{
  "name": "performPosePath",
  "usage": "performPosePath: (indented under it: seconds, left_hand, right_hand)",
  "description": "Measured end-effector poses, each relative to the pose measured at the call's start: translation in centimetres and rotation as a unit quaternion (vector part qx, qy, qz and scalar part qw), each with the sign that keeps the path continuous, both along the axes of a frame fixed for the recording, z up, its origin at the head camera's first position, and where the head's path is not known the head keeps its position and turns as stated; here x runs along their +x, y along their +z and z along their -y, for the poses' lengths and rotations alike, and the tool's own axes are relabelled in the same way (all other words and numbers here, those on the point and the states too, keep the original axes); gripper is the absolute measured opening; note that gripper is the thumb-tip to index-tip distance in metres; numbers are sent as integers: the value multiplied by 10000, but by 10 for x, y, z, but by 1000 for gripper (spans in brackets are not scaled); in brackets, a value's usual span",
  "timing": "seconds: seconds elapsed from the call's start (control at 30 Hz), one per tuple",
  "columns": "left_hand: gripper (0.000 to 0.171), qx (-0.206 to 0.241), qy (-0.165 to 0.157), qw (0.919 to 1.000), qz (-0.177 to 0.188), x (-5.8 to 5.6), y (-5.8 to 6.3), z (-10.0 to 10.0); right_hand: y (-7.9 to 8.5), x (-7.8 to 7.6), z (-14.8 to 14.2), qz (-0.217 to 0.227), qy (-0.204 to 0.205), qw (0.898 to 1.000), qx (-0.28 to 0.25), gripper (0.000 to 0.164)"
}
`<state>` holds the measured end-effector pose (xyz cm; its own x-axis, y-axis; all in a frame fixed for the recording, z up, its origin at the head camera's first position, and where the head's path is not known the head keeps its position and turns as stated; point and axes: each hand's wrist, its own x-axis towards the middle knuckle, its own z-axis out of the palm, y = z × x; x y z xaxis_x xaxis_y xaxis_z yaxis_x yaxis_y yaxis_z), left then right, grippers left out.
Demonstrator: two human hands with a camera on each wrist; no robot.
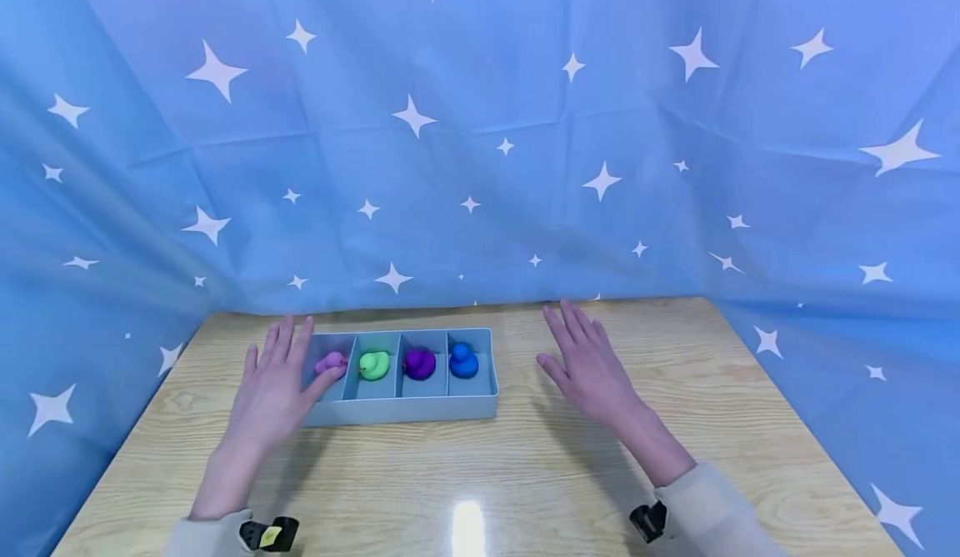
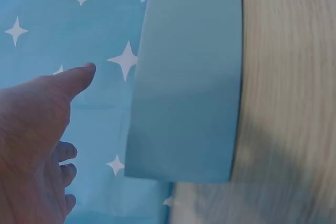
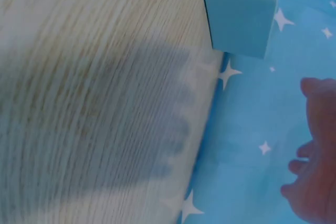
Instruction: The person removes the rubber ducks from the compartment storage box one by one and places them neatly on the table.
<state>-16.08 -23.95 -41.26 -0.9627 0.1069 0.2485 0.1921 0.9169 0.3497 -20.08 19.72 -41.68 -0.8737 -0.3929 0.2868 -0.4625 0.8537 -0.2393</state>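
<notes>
A grey-blue tray (image 1: 397, 410) with a row of compartments lies on the table, left of the middle. From left to right its compartments hold a pink-purple rubber duck (image 1: 331, 363), a light green duck (image 1: 374, 365), a dark purple duck (image 1: 419, 363) and a blue duck (image 1: 463, 360). My left hand (image 1: 272, 390) is over the tray's left end, fingers extended and nothing in its grasp; it partly hides that end. To the right of the tray, apart from it, my right hand (image 1: 588, 365) hovers with straight fingers, holding nothing. In the left wrist view the tray's side wall (image 2: 186, 87) appears beside the thumb.
The wooden table (image 1: 420, 482) has a bright light reflection near its front edge. A blue curtain (image 1: 480, 148) with white stars hangs behind the table and along both sides. Each wrist wears a dark strap below a light sleeve (image 1: 708, 511).
</notes>
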Motion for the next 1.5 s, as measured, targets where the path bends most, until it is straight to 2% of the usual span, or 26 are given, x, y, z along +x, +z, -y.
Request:
performPosePath:
  seconds: [0.17,0.3,0.5,0.7,0.93,1.13,1.33,1.5]
  left_hand:
    - [90,192,1,9998,84,4,-8,10]
    - [91,633,-55,9975,320,7,-13,17]
    - [93,1543,-111,9839,899,10,-25,21]
    - [91,2063,-309,9737,919,11,-38,23]
    - [90,2165,-228,9700,1077,9,-49,25]
    - [84,2295,-124,9650,1260,5,-53,22]
    - [83,2362,4,9609,1447,1,-53,18]
    - [86,2423,87,9575,1562,1,-56,18]
  right_hand:
    - [-3,1,0,20,188,9996,-218,70]
    - [-4,1,3,202,309,9977,-572,72]
    - [-3,1,12,360,465,9929,-1031,69]
    - [-1,0,25,431,514,9863,-1510,66]
    - [-4,-4,42,521,514,9742,-2136,63]
    - [-3,-8,58,728,694,9631,-2495,60]
    - [0,-13,74,1155,888,9551,-2580,58]
    - [-4,-16,82,1570,950,9449,-2712,57]
